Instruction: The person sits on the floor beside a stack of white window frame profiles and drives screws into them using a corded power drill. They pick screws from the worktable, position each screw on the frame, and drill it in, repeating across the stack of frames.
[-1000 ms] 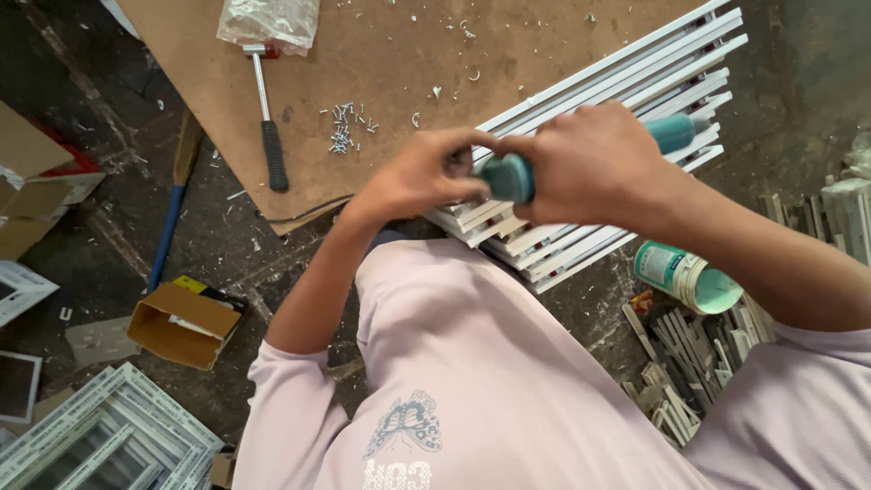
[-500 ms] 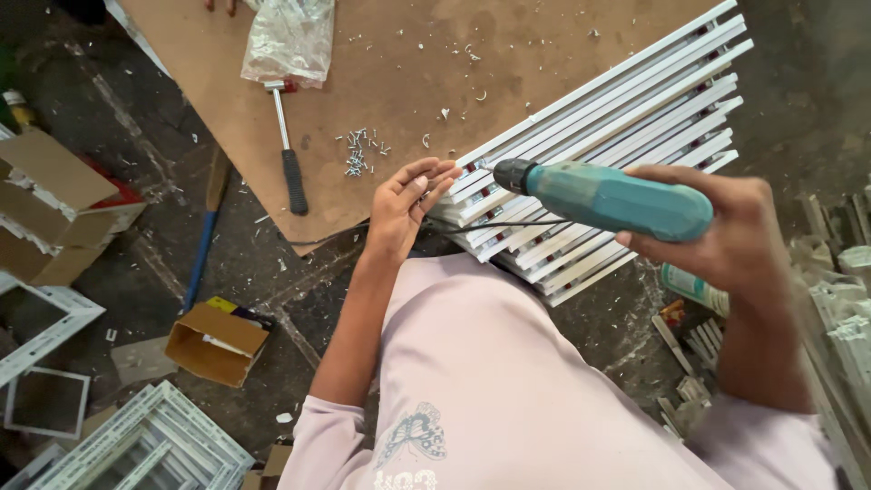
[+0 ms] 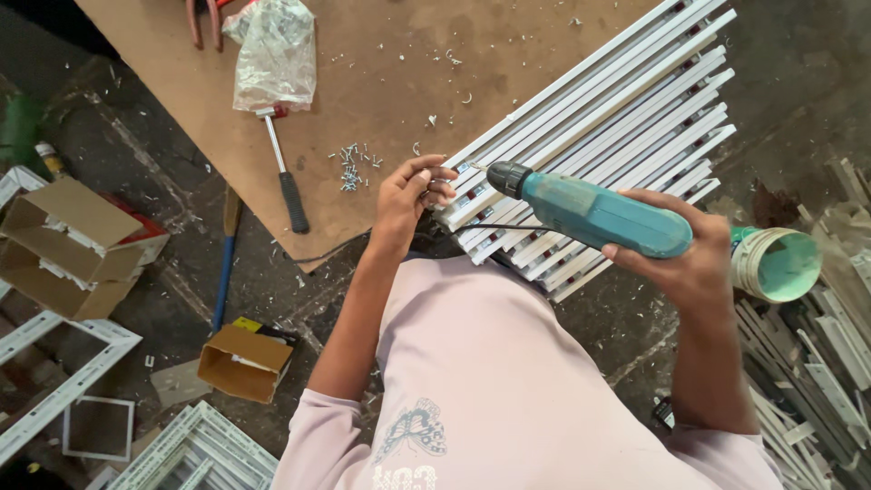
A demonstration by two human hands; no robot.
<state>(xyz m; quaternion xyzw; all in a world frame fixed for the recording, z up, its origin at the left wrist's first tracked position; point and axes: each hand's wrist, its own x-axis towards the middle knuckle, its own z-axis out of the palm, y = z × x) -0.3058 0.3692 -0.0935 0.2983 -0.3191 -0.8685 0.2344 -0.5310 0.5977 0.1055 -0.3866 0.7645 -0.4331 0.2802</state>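
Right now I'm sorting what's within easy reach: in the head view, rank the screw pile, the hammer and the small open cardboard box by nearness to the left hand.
1. Screw pile, just left of the left hand.
2. Hammer, farther left on the board.
3. Small open cardboard box, down on the floor.

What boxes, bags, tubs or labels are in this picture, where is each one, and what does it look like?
Clear plastic bag: crumpled, top of the brown board, over a hammer head.
Large cardboard box: open, brown with a red edge, on the floor far left.
Small cardboard box: open, brown, on the floor beside the left arm.
Round tub: green and white, on its side behind the right hand.
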